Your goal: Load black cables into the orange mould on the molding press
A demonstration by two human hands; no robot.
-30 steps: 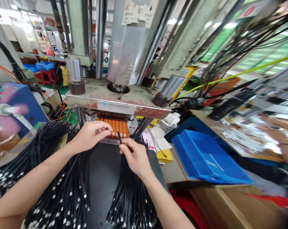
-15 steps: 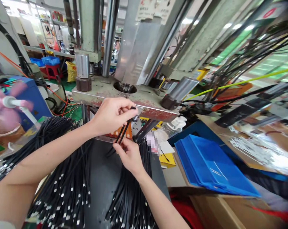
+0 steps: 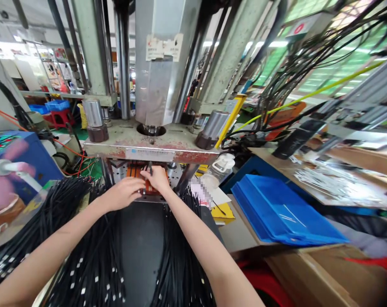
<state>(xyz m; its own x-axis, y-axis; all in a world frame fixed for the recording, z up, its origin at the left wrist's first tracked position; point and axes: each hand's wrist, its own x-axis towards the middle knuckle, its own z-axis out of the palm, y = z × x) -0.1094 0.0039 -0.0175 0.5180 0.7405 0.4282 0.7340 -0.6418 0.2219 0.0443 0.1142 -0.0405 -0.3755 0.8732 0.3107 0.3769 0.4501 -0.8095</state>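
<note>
My right hand (image 3: 157, 178) reaches under the press plate and pinches a small black piece (image 3: 150, 169) above the orange mould (image 3: 135, 172). Just left of it, my left hand (image 3: 125, 192) is at the mould's front edge, fingers extended towards the right hand; whether its fingertips touch anything is hard to see. Bundles of black cables with pale ends lie on both sides of the dark table (image 3: 140, 251), one bundle (image 3: 97, 260) below my left forearm and another (image 3: 177, 256) below my right forearm.
The press plate (image 3: 151, 147) spans above both hands, on steel columns. A pink fan (image 3: 7, 170) stands at the left. To the right are blue trays (image 3: 279, 213), a clear plastic jug (image 3: 223, 166), cardboard boxes (image 3: 321, 273) and hanging dark wires.
Both hands have moved down and apart from the black cables held up before, my right hand going forward to the mould. My left hand has opened. The view has shifted.
</note>
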